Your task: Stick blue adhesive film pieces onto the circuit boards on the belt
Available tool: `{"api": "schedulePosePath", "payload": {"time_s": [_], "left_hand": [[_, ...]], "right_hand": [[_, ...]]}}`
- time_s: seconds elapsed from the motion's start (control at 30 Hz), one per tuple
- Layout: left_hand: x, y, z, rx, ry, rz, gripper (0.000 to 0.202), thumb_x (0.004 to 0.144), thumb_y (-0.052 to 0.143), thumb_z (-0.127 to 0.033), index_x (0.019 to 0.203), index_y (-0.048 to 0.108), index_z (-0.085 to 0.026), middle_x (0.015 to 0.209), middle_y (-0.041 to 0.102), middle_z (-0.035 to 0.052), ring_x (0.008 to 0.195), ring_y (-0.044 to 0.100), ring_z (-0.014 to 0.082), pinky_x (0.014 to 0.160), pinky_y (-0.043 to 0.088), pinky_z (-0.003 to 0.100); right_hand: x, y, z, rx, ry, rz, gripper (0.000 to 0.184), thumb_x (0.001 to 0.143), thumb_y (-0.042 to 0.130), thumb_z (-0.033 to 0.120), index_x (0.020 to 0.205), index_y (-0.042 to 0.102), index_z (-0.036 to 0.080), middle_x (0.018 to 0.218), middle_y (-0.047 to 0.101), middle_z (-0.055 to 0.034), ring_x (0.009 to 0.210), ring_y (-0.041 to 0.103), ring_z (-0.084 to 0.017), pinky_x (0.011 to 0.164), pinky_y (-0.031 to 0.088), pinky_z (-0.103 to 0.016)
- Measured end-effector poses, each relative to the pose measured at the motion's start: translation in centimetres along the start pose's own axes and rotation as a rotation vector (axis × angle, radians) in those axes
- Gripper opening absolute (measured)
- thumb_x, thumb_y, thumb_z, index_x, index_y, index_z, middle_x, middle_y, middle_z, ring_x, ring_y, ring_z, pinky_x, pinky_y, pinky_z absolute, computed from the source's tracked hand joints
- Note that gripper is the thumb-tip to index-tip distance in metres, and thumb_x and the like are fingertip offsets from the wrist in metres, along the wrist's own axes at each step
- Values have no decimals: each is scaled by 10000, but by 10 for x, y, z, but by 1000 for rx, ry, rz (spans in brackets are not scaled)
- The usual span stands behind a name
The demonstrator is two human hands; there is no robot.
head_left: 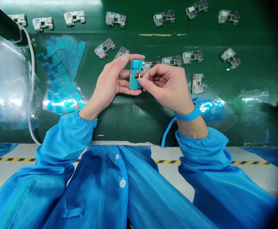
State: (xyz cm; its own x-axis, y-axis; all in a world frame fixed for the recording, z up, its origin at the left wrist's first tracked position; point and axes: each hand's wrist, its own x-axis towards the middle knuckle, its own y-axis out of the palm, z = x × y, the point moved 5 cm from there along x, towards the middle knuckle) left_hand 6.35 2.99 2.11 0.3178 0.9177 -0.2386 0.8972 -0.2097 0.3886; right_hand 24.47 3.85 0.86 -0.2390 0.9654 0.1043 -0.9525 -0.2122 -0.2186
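In my left hand [112, 78] lies a small circuit board [134, 83], held upright between the fingers and thumb with its teal face towards me. Its notch and a gold strip show at the right edge. My right hand [167, 83] is closed in a pinch at that same edge, thumb and forefinger touching the board. Whether anything thin sits between those fingertips is hidden. A blue wrist strap [188, 115] with a coiled cord circles my right wrist. Just behind my hands, other circuit boards [171, 60] rest on the green mat [129, 124].
Teal film pieces [65, 60] lie on clear sheets at the left, beside a white cable [32, 76] and a pile of clear plastic bags [9, 79]. More boards [115, 19] line the back. Clear film with blue pieces [209, 108] lies by my right wrist.
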Motion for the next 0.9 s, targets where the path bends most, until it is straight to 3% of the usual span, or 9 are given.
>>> {"api": "schedulePosePath", "payload": {"time_s": [0.43,0.9], "left_hand": [[1,-1,2,-3,30,7,384,1072,657,-528,1267,774,-218,1024,875,41,841,868,270,759,774,398],[3,-4,2,45,4,-5,402,1064,635,-559,1290,772,-256,1050,891,57,870,880,276,779,753,358]], "right_hand": [[0,-1,3,-3,-11,18,369,925,922,546,840,746,233,874,764,-43,814,729,-197,810,690,-359],[0,1,5,103,40,49,456,872,948,641,815,745,237,851,752,-52,889,783,-233,797,698,-359]]}}
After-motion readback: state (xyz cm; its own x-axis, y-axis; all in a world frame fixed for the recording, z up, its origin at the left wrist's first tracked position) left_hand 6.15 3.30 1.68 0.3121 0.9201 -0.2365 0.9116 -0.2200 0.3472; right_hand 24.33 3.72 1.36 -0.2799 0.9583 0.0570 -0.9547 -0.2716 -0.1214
